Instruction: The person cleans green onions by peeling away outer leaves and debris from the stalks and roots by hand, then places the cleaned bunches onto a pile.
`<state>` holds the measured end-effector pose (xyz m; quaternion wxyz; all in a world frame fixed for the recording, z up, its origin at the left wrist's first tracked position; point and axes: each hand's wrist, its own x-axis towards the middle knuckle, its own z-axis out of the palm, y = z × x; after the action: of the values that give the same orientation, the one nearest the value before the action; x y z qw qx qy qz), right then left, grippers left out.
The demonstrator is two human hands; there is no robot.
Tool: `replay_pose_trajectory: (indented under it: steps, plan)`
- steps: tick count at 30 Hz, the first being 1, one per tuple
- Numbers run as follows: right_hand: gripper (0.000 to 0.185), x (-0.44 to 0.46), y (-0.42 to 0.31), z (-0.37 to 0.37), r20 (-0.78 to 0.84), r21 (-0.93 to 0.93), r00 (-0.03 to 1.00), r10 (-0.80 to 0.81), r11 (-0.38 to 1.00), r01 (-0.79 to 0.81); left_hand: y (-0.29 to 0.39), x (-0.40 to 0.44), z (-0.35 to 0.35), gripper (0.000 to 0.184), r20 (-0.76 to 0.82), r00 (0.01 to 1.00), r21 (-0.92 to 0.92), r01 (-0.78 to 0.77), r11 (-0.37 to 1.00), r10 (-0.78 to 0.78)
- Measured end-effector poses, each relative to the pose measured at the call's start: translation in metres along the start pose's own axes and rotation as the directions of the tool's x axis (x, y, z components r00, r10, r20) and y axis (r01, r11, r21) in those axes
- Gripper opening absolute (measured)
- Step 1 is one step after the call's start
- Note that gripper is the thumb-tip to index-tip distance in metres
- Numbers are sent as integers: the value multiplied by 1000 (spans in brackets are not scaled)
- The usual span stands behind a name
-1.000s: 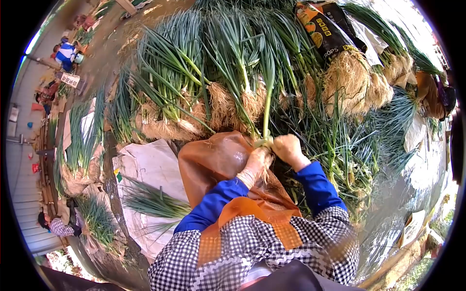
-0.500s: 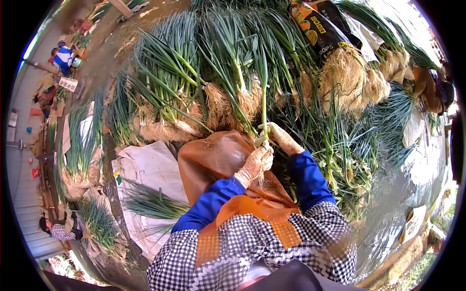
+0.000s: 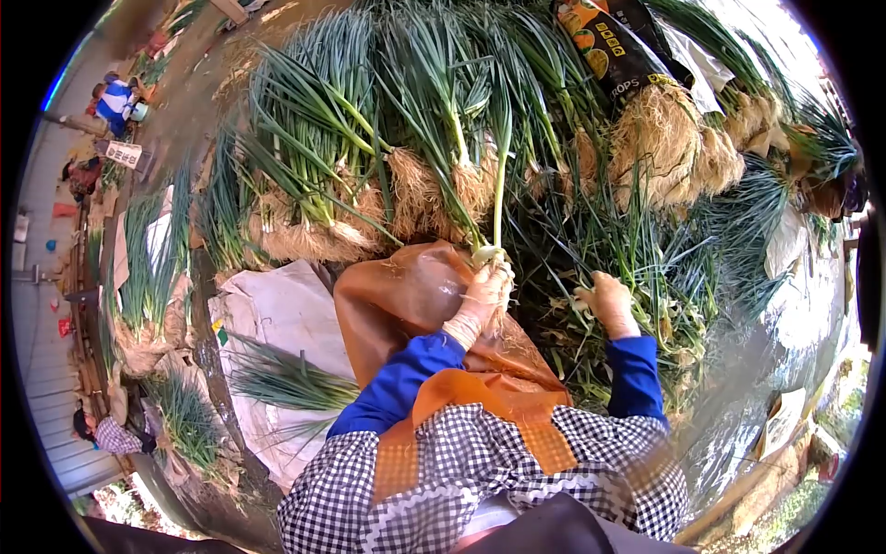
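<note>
My left hand (image 3: pixel 484 300) is closed around the root end of a green onion (image 3: pixel 499 198), above the orange-brown apron (image 3: pixel 397 295). The onion's pale stem stands up from the fist and its leaves reach over the bundles behind. Apart from it, my right hand (image 3: pixel 609 303) is over a heap of loose green leaves and peelings (image 3: pixel 660 314), its fingers curled; whether something is in them is hidden. Bundles of green onions (image 3: pixel 314 120) with straw-coloured roots (image 3: pixel 415 194) lie in a row in front of me.
A black printed bag (image 3: pixel 614 51) lies on the bundles at the upper right. At the left, a pale sack (image 3: pixel 286 309) bears a small bunch of green onions (image 3: pixel 295 383). Other people (image 3: pixel 115 102) are at the far left. Wet ground (image 3: pixel 757 369) shows at right.
My right hand has left the onion stem and moved right, over the loose leaves. My left hand still grips the green onion, in nearly the same place.
</note>
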<state>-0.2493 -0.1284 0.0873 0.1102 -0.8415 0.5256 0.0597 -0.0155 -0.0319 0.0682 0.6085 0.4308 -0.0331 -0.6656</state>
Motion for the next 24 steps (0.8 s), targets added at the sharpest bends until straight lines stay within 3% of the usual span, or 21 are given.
replay_pose_trajectory:
  steps: [1, 2, 3, 4, 5, 6, 8, 10, 12, 14, 15, 16, 17, 18, 19, 20, 22, 24]
  plan:
    - [44, 9, -10, -1, 64, 102, 997, 32, 994, -39, -7, 1, -3, 19, -24, 999, 33, 36, 999, -35]
    - [44, 14, -32, -9, 73, 578, 996, 43, 812, -78, -29, 19, -30, 24, 243, 970, -17, -14, 1000, 17]
    - [45, 20, -53, -19, 60, 710, 998, -37, 704, -16, -28, 13, -22, 24, 236, 972, -23, -13, 1000, 18]
    - [44, 23, -76, -27, 50, 765, 995, -89, 643, 19, -22, -3, -10, 25, 135, 982, 529, -182, 829, 129]
    - [45, 30, -92, -23, 3, 684, 989, -151, 721, 108, -13, -10, 1, 30, 131, 951, 907, -229, 353, 279]
    - [44, 35, -107, -33, 67, 537, 975, -212, 831, 144, -6, -12, 3, 34, 146, 967, 969, -183, 166, 209]
    - [39, 42, -119, -15, -110, 348, 957, -270, 891, 291, -1, -18, 11, 33, 114, 965, 983, -143, 111, 234]
    - [36, 46, -118, 8, -450, 301, 851, -271, 851, 431, -8, -14, 6, 29, 149, 944, 974, -190, 119, 293]
    - [33, 41, -111, 11, -477, 284, 831, -286, 845, 454, -11, -8, 3, 26, 194, 918, 961, -248, 120, 346]
    - [33, 21, -105, 9, -505, 364, 819, -273, 793, 489, -11, -4, -1, 24, 46, 953, 947, -137, 289, 300]
    - [33, 4, -106, -13, -502, 361, 778, -377, 726, 585, 2, 2, -3, 23, -77, 992, 883, 22, 470, 98]
    - [34, -10, -102, -17, -452, 366, 777, -438, 704, 609, -40, 43, -53, 25, 47, 995, 245, 70, 967, -84]
    - [36, -17, -93, -15, -349, 423, 843, -409, 734, 532, -82, 82, -101, 27, 169, 950, -509, 312, 802, -262]
    - [38, -18, -79, -14, -248, 465, 894, -374, 764, 448, -53, 54, -64, 27, 117, 993, 221, -57, 974, 32]
    - [43, -13, -62, -1, -159, 410, 951, -265, 859, 308, -24, 25, -26, 26, 55, 945, 863, -207, 460, 323]
    - [42, 5, -54, -12, 338, 91, 933, -123, 991, 97, -1, 0, 4, 25, 103, 921, 951, -201, 233, 376]
    - [46, 15, -62, -12, -32, 320, 993, -111, 940, 115, 8, -4, 19, 30, 92, 952, 963, -160, 217, 293]
    - [48, 25, -92, -31, -203, 380, 963, -180, 892, 247, 2, -11, 17, 32, 158, 930, 976, -199, 92, 333]
